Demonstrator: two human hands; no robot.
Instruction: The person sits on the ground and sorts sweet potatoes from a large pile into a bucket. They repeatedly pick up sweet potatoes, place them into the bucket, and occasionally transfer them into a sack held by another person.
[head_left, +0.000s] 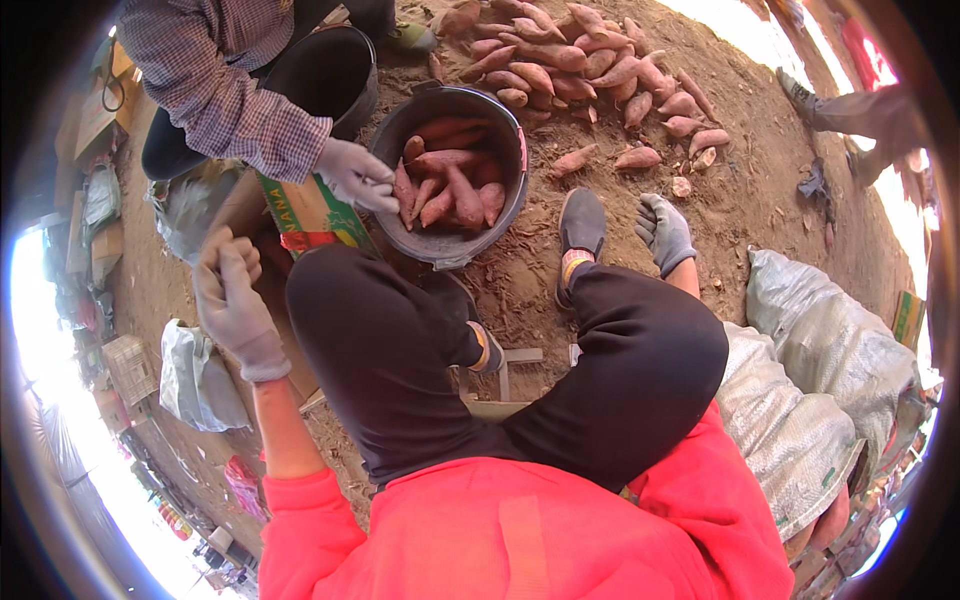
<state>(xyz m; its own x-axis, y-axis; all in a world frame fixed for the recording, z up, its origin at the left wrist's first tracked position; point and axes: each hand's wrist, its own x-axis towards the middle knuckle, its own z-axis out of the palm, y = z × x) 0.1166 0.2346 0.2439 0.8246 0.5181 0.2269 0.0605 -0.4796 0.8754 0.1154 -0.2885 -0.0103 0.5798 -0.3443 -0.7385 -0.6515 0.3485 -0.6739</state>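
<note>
My left hand (236, 307), in a grey work glove, hovers at the side of a cardboard box (315, 206) that bears printing. Its fingers are loosely curled, and no object shows in them. My right hand (664, 232), gloved too, hangs low by the soil beyond my right knee, knuckles up; its palm is hidden. Sweet potatoes (465, 196) lie in a black bucket (510, 202) in front of my knees. Another person's gloved hand (356, 176) reaches to the bucket's left rim. Past the bucket is a heap of sweet potatoes (570, 60) on the ground.
A second black bucket (367, 82) stands beside the other person. Woven white sacks (787, 420) lie at my right, sweet potatoes showing at one mouth. A white bag (196, 379) sits at my left. Someone else's leg (855, 112) is at the far right. Loose sweet potatoes (637, 157) dot the soil.
</note>
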